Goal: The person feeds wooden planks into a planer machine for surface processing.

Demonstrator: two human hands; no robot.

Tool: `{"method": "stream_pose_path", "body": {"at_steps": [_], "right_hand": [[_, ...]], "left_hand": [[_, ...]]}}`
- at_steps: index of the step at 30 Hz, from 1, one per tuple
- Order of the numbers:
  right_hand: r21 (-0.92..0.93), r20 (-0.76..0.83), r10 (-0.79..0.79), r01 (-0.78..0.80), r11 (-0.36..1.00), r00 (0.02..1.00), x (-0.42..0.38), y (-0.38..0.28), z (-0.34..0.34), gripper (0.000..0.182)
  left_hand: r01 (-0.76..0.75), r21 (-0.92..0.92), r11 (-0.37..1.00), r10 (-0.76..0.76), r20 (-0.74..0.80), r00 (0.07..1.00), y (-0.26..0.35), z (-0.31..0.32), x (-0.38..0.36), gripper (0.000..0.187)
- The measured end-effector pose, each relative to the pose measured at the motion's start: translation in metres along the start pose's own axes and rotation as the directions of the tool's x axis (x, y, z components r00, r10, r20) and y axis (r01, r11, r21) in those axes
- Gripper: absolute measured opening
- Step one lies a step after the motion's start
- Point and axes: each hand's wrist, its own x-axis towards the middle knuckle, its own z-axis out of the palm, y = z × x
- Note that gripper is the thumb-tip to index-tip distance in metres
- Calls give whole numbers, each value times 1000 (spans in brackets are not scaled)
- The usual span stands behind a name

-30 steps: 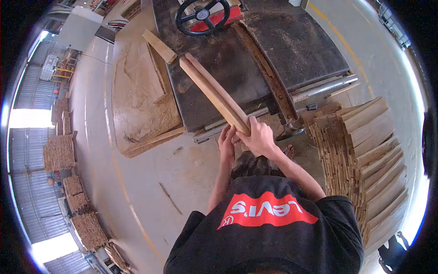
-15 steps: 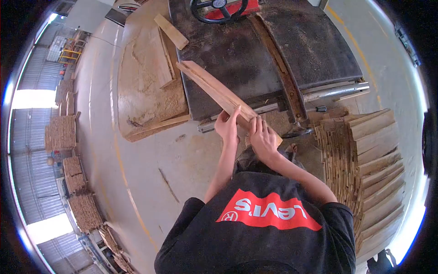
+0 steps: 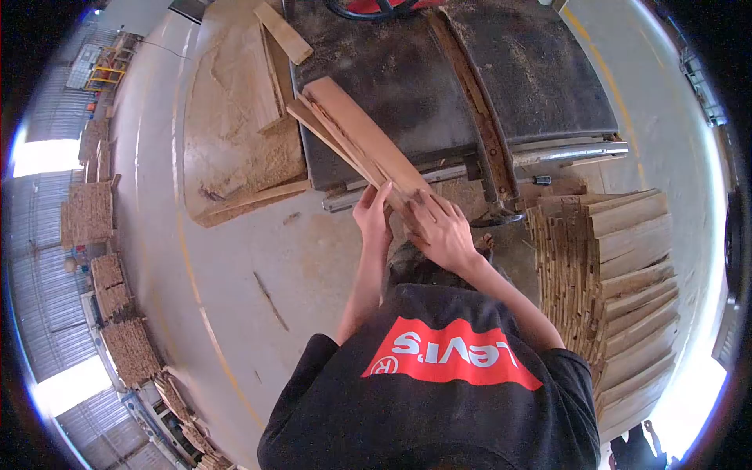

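Both hands have a closed grip on the near end of a small bundle of wooden slats. It looks like two or three pieces held together, hard to count exactly since they overlap. The left hand wraps the left edge with its fingers pointing up along the wood, and the right hand lies over the top with the fingers spread and curled down, both forearms reaching forward from the body. The slats angle up and to the left, with the far end resting on the dusty dark counter of the saw. One loose board sits at the counter's far left corner. To the right there's one big stack of cut slats, way too many to count. A sawdust pile lies left of the counter.
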Motion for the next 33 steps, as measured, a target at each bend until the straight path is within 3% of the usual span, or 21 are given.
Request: {"method": "stream_pose_path", "body": {"at_steps": [3,5,8,14,20,26,29,33], "right_hand": [[17,-46,53,-52,998,998,1,3,-8,82],[7,-25,147,-147,989,989,1,2,-15,81],[206,154,278,-306,929,948,-4,14,-9,87],[151,257,304,-349,925,917,-6,28,-3,96],[186,218,260,-301,935,941,-7,26,-12,99],[204,128,313,-334,920,941,-11,33,-3,104],[341,159,405,-435,833,900,-12,41,4,103],[399,153,440,-463,792,885,-18,58,18,84]], "left_hand": [[54,-165,985,-41,82,996,-6,-1,-1,53],[50,-161,986,-40,68,997,-9,0,-2,53],[74,-155,985,-65,61,996,-12,-1,-4,52],[80,-161,984,-69,71,995,-25,-4,-10,49],[82,-139,987,-74,62,995,-30,-7,-12,46],[90,-122,989,-84,50,995,-26,-4,-14,46],[98,-116,988,-93,49,995,-28,-6,-13,48],[102,-127,987,-94,70,993,-30,-9,-13,50]]}}
